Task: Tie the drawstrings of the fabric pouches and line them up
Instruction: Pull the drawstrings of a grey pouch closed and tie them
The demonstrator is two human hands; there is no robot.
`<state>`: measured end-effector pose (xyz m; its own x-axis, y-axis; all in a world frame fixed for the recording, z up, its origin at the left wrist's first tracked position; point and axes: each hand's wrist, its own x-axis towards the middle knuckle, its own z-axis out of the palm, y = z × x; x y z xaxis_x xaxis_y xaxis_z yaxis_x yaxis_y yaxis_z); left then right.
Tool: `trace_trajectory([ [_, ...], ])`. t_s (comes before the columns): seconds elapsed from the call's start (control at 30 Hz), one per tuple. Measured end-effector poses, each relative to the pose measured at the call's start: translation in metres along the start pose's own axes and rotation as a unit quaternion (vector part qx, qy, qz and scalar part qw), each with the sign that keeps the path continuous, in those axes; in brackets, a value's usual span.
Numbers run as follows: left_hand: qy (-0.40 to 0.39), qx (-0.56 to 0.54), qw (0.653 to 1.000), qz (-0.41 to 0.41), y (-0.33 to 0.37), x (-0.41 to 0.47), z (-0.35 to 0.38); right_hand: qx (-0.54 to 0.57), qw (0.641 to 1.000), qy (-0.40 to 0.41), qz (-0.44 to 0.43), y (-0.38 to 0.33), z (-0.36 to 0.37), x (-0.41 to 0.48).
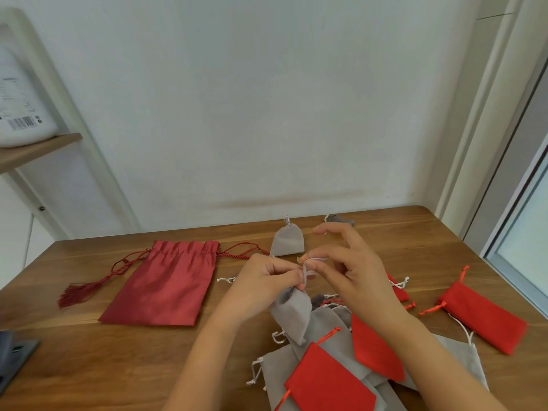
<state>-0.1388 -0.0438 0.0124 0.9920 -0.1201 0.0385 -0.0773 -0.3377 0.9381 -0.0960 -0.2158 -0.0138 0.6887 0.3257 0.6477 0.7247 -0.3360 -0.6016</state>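
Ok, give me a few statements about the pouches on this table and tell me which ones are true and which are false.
1. The left hand and right hand are working the drawstring of a small grey pouch. True.
2. The large dark red pouch lies to the right of the hands. False: it lies flat on the table to their left.
3. A cinched grey pouch sits on the table beyond the hands. True.
4. The pile nearest the person holds only grey pouches. False: bright red pouches lie mixed with grey ones.
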Motion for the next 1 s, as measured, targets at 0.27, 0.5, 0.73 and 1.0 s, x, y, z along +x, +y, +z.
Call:
trace_trajectory([
  [0.27,0.03,0.002,0.999,0.043,0.0,-0.001,0.003,0.145,0.982,-0.059,0.106,-0.007,-0.001,-0.002],
  [0.5,0.093,-0.075,0.992,0.045,0.005,0.0,0.004,0.211,0.958,-0.083,0.175,-0.005,-0.005,0.002],
  [0.73,0.124,-0.09,0.988,-0.015,-0.001,0.003,0.0,-0.004,0.999,-0.033,0.037,0.007,-0.015,0.005],
  [1.0,0.113,-0.198,0.973,-0.035,0.002,0.002,-0.004,0.125,0.986,-0.081,0.069,-0.006,-0.025,0.003],
])
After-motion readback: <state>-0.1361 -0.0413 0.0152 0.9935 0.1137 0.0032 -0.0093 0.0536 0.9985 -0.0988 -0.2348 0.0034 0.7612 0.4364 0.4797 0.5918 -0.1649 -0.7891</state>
